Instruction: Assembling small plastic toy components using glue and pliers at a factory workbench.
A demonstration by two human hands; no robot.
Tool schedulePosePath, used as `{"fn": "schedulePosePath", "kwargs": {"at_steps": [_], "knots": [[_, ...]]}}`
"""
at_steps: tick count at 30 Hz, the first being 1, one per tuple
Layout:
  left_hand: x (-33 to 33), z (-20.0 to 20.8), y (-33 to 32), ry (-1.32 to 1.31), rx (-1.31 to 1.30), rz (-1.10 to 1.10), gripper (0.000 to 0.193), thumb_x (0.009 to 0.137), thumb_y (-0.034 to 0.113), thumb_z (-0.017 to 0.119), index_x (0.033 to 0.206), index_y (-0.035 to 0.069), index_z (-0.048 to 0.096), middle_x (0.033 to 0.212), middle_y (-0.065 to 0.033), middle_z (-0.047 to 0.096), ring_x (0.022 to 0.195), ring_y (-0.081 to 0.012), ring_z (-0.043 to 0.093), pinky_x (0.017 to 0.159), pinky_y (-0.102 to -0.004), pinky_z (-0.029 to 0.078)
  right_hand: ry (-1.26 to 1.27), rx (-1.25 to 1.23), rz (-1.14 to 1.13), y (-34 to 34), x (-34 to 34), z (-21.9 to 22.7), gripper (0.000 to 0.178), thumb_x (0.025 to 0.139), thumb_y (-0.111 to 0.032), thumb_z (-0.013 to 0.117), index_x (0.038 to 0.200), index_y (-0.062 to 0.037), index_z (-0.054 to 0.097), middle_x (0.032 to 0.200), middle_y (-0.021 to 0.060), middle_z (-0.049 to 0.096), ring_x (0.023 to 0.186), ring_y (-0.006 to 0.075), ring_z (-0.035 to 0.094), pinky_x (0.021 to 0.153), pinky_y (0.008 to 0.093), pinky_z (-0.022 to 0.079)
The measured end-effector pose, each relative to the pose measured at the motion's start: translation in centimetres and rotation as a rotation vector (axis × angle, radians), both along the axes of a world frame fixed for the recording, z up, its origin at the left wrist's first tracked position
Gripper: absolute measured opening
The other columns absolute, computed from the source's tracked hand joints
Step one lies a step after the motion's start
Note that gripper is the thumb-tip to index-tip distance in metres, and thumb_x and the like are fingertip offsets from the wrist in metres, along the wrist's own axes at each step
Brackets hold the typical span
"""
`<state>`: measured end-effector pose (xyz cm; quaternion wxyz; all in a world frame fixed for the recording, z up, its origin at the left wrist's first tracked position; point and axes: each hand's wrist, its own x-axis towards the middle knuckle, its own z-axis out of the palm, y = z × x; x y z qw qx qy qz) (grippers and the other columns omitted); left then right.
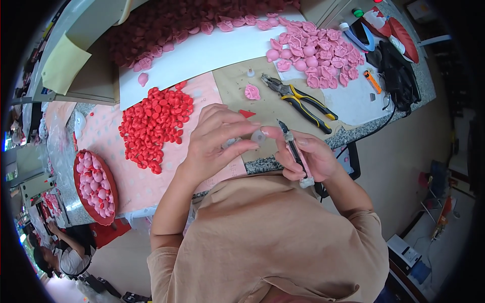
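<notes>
My left hand (212, 144) is closed, pinching a small translucent round plastic piece (258, 137) between thumb and fingertips. Another whitish bit shows lower, between its fingers. In my right hand (316, 156) is a slim pen-shaped tool (298, 155) with a dark pointed tip, aimed up and away from me. The right index fingertip meets the plastic piece. Just beyond my hands, a red pointed piece (246, 113) and a single pink shell-like piece (252, 92) lie on brown paper. Black-and-yellow pliers (298, 103) rest to their right.
Red glossy pieces (151, 123) are heaped on the left. Pink pieces (318, 55) pile up at far right, more under the shelf. A red bowl (77, 177) of pink balls stands by the left edge. An orange lighter (373, 82) lies right; a person (70, 255) sits at far left.
</notes>
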<state>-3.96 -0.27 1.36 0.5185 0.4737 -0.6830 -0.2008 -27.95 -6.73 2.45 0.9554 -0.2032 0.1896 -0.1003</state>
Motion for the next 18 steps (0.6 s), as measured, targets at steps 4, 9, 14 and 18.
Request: {"fn": "schedulePosePath", "kwargs": {"at_steps": [4,9,14,18], "knots": [[0.1,1.4,-0.5,-0.047,-0.083,-0.069,0.024,0.073,0.013,0.079,0.096,0.011,0.074,0.089,-0.0032,0.067,0.085,-0.0204,0.060,0.082,-0.0363,0.043,-0.006,-0.025,0.043,0.1,0.6,1.4,0.060,0.099,-0.034,0.047,0.147,-0.0012,0.030,0.075,0.0053,0.046,0.056,0.0121,0.039,0.048,0.0265,0.033],[0.7,1.5,0.9,0.098,0.061,-0.113,0.016,0.077,0.010,0.077,0.092,0.010,0.074,0.086,-0.0038,0.067,0.084,-0.0191,0.061,0.081,-0.0347,0.044,-0.074,-0.069,0.147,0.6,1.1,1.9,0.063,0.097,-0.034,0.049,0.148,-0.0016,0.029,0.078,0.0059,0.048,0.056,0.0124,0.040,0.048,0.0269,0.033],[1.6,2.2,3.1,0.383,0.294,-0.089,0.006,0.089,0.006,0.066,0.094,0.003,0.069,0.089,-0.0046,0.066,0.085,-0.0137,0.060,0.077,-0.0300,0.048,-0.077,-0.041,0.210,1.3,1.9,2.2,0.067,0.097,-0.031,0.050,0.149,0.0000,0.024,0.080,0.0059,0.049,0.056,0.0132,0.040,0.048,0.0269,0.033],[4.1,1.2,7.7,0.655,0.234,0.051,0.016,0.102,0.013,0.048,0.094,0.001,0.054,0.088,-0.0074,0.058,0.079,-0.0145,0.057,0.075,-0.0292,0.047,-0.093,-0.034,0.240,1.3,2.8,3.0,0.071,0.096,-0.028,0.053,0.150,0.0022,0.020,0.084,0.0064,0.050,0.057,0.0140,0.040,0.047,0.0278,0.034]]}}
